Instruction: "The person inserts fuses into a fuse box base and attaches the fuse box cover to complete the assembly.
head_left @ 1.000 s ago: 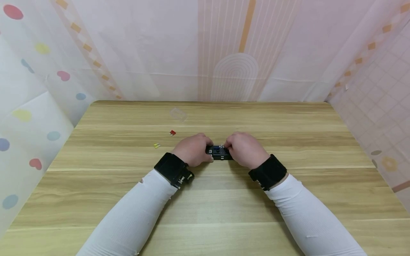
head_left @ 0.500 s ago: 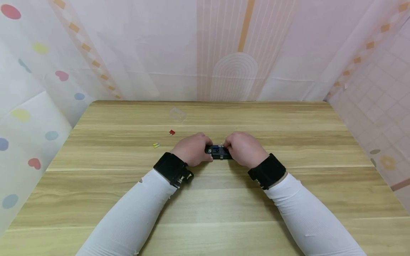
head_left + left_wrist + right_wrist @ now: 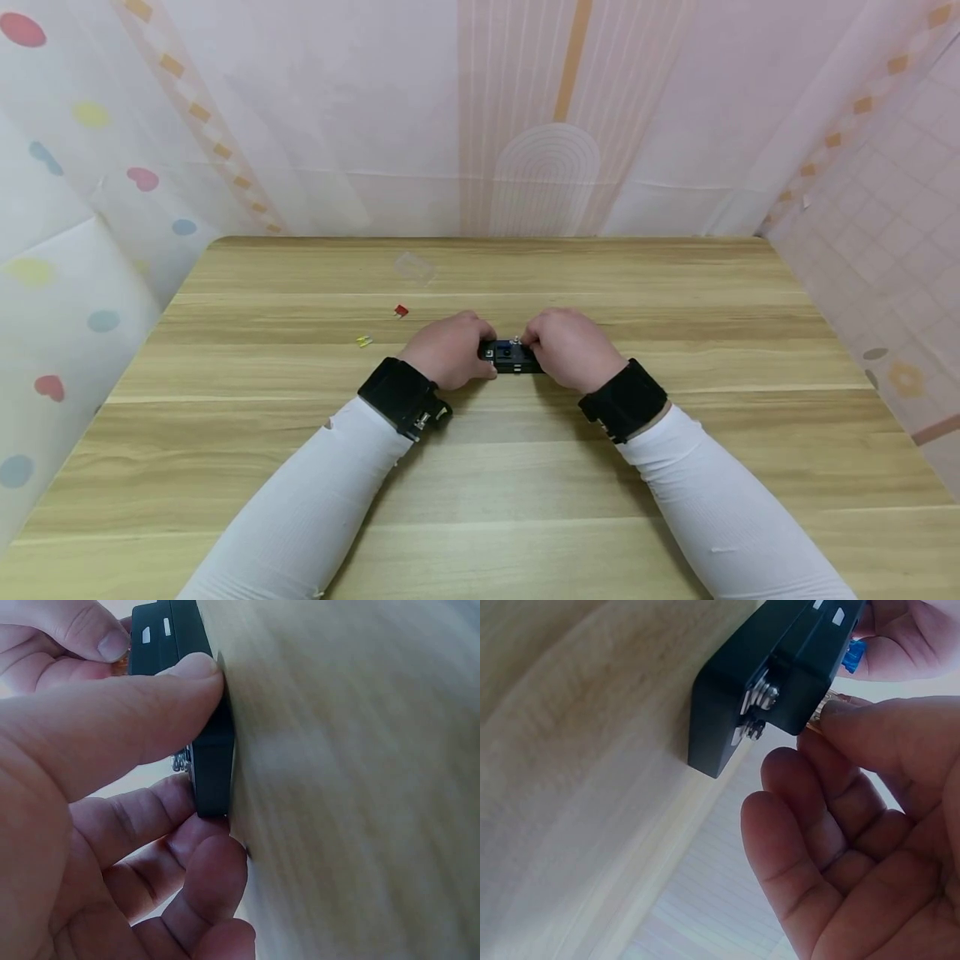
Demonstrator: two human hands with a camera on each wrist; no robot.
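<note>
A small black fuse block [image 3: 510, 357] lies on the wooden table [image 3: 480, 475] between my hands. My left hand [image 3: 468, 350] grips its left end, with the thumb [image 3: 150, 705] on the near side and curled fingers [image 3: 150, 825] on the far side of the block [image 3: 214, 761]. My right hand [image 3: 536, 342] is at the right end, where thumb and forefinger pinch a small amber fuse [image 3: 826, 703] at the top of the block [image 3: 757, 682]. A blue fuse [image 3: 853, 654] sits in the block further along. Metal screws [image 3: 761, 694] show on the block's end.
A red fuse [image 3: 401, 311] and a yellow fuse [image 3: 363, 340] lie loose on the table to the left of my hands. A clear plastic piece [image 3: 412, 267] lies further back. Patterned sheets wall in the table at the back and on both sides.
</note>
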